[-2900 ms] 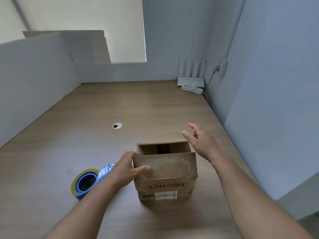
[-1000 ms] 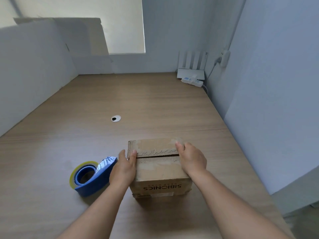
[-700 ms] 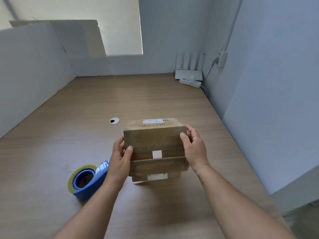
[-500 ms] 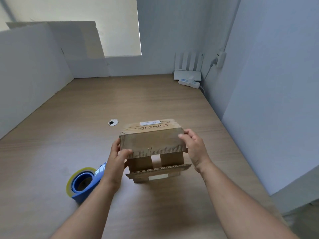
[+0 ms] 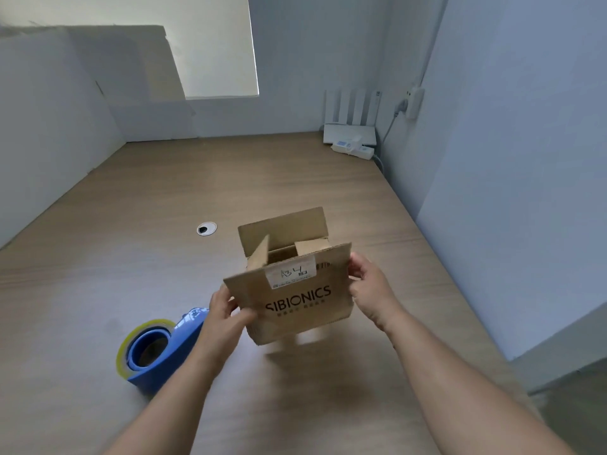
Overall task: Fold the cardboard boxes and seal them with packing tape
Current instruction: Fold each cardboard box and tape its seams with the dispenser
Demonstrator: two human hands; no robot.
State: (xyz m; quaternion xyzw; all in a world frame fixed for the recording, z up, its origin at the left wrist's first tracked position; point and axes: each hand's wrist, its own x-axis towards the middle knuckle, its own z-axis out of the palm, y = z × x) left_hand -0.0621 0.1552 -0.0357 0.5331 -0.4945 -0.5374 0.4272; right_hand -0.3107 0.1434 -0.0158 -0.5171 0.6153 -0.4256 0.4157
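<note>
A small brown cardboard box printed SIBIONICS hangs just above the wooden table, between both hands. Its upper flaps stand open and its inside shows. A white label sits on the near flap. My left hand grips the box's lower left side, thumb on the front face. My right hand holds the right edge of the near flap with curled fingers. A blue tape dispenser with a yellowish tape roll lies on the table, left of the box, close behind my left wrist.
A round cable grommet sits in the table behind the box. A white router and power strip stand in the far right corner. White partition walls close the left, back and right sides. Flat cardboard leans at the back left.
The box was closed and pressed on the table, then lifted and turned over. Its printed side now faces me upright, with the other end's flaps open on top.
</note>
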